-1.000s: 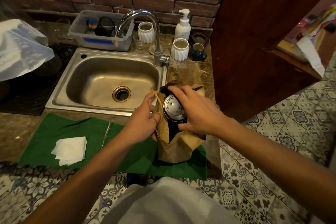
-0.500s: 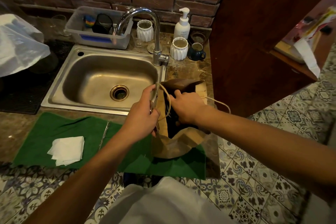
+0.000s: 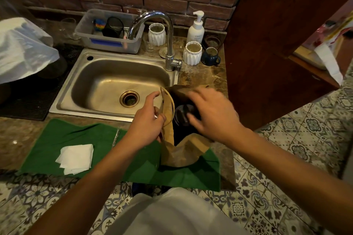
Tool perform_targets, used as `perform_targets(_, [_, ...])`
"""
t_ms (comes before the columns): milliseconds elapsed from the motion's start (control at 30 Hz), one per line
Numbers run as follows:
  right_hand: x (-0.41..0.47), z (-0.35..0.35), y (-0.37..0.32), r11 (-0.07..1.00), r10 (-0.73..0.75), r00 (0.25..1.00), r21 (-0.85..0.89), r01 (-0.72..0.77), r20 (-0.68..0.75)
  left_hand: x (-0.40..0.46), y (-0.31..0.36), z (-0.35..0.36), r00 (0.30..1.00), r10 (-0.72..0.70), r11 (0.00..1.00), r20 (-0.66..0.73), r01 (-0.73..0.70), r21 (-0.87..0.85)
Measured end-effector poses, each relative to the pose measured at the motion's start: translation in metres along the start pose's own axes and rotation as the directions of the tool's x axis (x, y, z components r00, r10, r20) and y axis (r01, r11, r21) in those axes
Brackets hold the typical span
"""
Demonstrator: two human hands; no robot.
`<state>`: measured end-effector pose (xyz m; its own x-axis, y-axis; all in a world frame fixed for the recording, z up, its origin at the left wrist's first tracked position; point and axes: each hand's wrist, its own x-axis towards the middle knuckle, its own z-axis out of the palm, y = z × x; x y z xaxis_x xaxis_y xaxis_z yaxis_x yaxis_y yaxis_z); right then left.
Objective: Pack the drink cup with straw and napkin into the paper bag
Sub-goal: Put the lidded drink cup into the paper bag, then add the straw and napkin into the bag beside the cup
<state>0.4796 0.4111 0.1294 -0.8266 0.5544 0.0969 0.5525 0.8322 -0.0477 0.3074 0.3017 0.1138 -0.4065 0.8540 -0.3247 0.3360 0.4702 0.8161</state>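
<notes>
A brown paper bag (image 3: 183, 152) stands open on the right end of a green cloth (image 3: 57, 139). Deep inside it sits the dark drink cup (image 3: 180, 115), only its lid showing. My left hand (image 3: 147, 126) pinches the bag's left rim and its cord handle, holding the mouth apart. Blurred, my right hand (image 3: 212, 114) hovers over the bag's mouth with fingers spread, fingertips close to the lid. A small stack of white napkins (image 3: 76, 158) lies on the cloth's left part. The thin wrapped straw (image 3: 116, 136) lies on the cloth between napkins and bag.
Behind the cloth is a steel sink (image 3: 80, 74) with a tall faucet (image 3: 168, 44). A soap bottle (image 3: 195, 28), white ribbed cups (image 3: 192, 53), a blue mug (image 3: 210, 57) and a plastic tub (image 3: 107, 42) line the brick wall. A wooden cabinet (image 3: 277, 44) stands close at the right.
My right hand lowered the cup into the bag, reached deep inside, and has now risen to the bag's mouth with the cup left inside. My left hand kept hold of the rim.
</notes>
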Motion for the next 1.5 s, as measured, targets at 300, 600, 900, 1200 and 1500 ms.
perform_targets(300, [-0.020,0.019,0.019,0.808,0.513,0.807,0.155,-0.569,0.291,0.006,-0.009,0.007,0.999,0.040,0.999,0.004,-0.039,-0.021])
perform_targets(600, [-0.013,0.015,0.030,0.898,0.396,0.877,0.082,-0.431,0.272,0.021,-0.013,0.017,0.995,0.100,0.975,0.004,-0.097,-0.199])
perform_targets(900, [-0.001,0.015,0.045,0.863,0.475,0.865,0.104,-0.494,0.165,0.056,0.007,0.020,0.993,0.115,0.978,-0.010,-0.115,-0.172])
perform_targets(1200, [0.006,0.022,0.048,0.832,0.520,0.844,0.148,-0.535,0.129,0.067,0.005,0.022,0.998,0.065,0.985,0.015,-0.062,-0.163])
perform_targets(1500, [0.004,0.016,0.046,0.815,0.540,0.838,0.198,-0.544,0.078,0.059,0.010,0.021,0.993,0.059,0.988,0.105,-0.042,-0.151])
